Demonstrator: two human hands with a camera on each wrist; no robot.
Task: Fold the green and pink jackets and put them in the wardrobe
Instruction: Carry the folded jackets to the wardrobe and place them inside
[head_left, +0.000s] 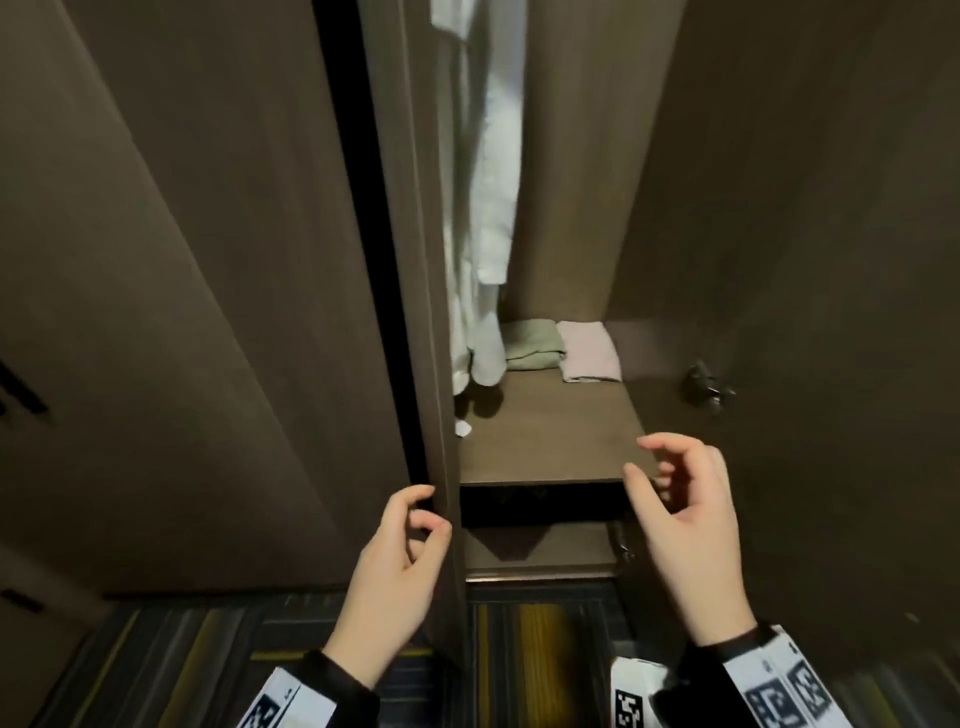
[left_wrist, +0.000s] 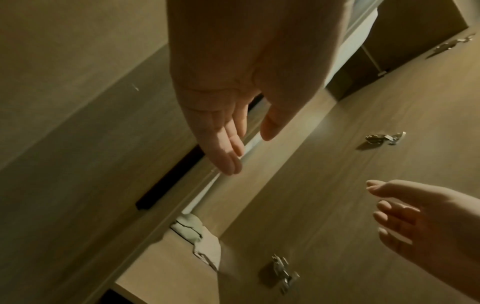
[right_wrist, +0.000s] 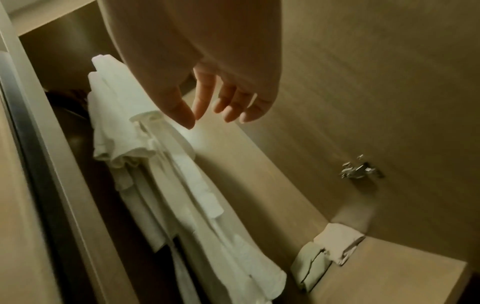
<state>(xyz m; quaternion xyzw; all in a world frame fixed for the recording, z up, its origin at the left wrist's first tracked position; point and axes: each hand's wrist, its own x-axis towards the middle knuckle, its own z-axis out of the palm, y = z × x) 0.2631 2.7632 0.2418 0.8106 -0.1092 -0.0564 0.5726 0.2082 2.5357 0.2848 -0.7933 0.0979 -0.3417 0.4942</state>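
Note:
The folded green jacket (head_left: 535, 345) and the folded pink jacket (head_left: 589, 351) lie side by side at the back of the wardrobe shelf (head_left: 550, 436), pink on the right. Both also show in the right wrist view, green jacket (right_wrist: 309, 267) beside pink jacket (right_wrist: 337, 240). My left hand (head_left: 428, 506) holds the edge of the left wardrobe door (head_left: 415, 312), fingers on one side and thumb on the other. My right hand (head_left: 644, 457) hovers open in front of the shelf's front right corner, holding nothing; its fingers (right_wrist: 205, 92) hang relaxed.
A white robe (head_left: 488, 208) hangs inside on the left, reaching down to the shelf. The right door (head_left: 805, 312) stands open with a metal hinge (head_left: 709, 389) on its inside. A lower compartment (head_left: 535, 545) sits under the shelf. Striped carpet (head_left: 540, 634) covers the floor.

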